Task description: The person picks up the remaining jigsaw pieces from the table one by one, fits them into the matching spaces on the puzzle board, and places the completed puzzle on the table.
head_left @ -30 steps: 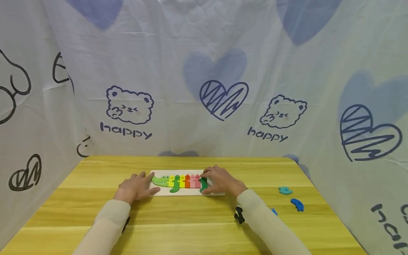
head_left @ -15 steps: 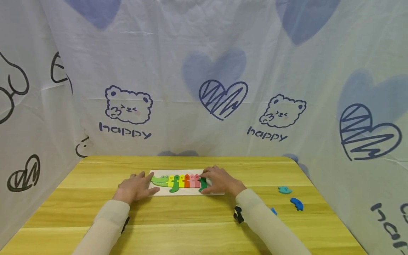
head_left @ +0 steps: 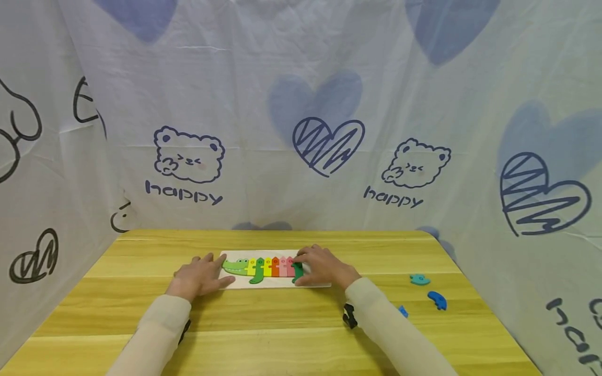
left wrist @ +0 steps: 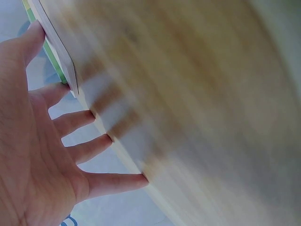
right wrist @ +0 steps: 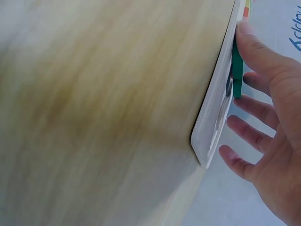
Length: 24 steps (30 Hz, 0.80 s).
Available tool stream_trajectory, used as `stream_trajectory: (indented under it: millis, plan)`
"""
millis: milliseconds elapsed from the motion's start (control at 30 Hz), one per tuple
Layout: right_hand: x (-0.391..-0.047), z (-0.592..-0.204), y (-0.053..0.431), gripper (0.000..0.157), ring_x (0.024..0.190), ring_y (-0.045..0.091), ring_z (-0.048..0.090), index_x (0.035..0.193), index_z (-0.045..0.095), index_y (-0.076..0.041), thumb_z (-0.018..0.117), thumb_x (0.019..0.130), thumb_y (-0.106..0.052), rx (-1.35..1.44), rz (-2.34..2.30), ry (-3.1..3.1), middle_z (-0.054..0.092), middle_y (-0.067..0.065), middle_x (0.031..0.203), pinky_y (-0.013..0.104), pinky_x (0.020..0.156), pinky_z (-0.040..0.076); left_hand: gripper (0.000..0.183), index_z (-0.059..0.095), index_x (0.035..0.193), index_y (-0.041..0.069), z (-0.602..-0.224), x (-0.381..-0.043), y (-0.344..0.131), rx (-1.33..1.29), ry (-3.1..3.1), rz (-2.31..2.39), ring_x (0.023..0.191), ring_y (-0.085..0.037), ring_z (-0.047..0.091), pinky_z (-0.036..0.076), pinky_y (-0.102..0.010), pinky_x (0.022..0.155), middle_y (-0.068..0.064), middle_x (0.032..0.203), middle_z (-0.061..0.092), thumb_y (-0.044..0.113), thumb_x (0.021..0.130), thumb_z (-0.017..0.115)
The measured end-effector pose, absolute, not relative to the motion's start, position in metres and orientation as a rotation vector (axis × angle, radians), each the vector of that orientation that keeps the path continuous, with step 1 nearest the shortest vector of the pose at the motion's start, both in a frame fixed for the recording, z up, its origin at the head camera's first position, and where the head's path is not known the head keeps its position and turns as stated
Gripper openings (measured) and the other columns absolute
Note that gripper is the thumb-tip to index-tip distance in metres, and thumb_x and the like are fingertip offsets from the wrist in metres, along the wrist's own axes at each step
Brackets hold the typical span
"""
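Observation:
A pale wooden puzzle board (head_left: 277,283) lies on the table with a crocodile puzzle. Its light green head (head_left: 236,268) is at the left, followed by yellow, green, orange and pink body pieces. My left hand (head_left: 199,277) rests at the board's left end, fingers spread; in the left wrist view, thumb and forefinger touch the board's end and the other fingertips the table. My right hand (head_left: 324,267) pinches a dark green puzzle piece (right wrist: 237,66) between thumb and fingers beside the last pink piece. The right wrist view shows the piece standing above the board surface.
At the right of the wooden table (head_left: 263,334) lie a teal puzzle piece (head_left: 419,279), a dark blue curved piece (head_left: 437,301) and a small blue piece (head_left: 403,311), partly behind the right sleeve. A printed white curtain (head_left: 254,104) surrounds the table's back and sides.
The right hand has shifted slightly left with the dark green puzzle piece, closer against the pink piece. The left hand stays in place on the board's end.

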State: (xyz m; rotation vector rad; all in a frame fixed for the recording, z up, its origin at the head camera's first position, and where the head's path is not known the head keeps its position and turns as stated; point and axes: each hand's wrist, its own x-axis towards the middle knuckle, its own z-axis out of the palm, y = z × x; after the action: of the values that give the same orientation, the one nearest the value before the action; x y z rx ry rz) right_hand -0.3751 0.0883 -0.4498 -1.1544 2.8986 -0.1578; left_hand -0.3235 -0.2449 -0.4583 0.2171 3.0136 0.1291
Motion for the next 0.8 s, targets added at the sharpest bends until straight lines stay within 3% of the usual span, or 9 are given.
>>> stream_trajectory:
  millis: [800]
  plan:
    - [-0.3777, -0.4544, 0.0881, 0.069, 0.125, 0.024, 0.045, 0.136, 0.054, -0.021, 0.066, 0.079, -0.059, -1.075, -0.181, 2.864, 0.051, 0.000, 0.141, 0.048, 0.104, 0.040, 0.086, 0.033, 0.149, 0.017, -0.4548, -0.3201, -0.2445, 0.201, 3.002, 0.138, 0.129, -0.054, 0.037, 0.042, -0.075, 0.080, -0.022, 0.149, 0.036, 0.074, 0.084, 0.043]
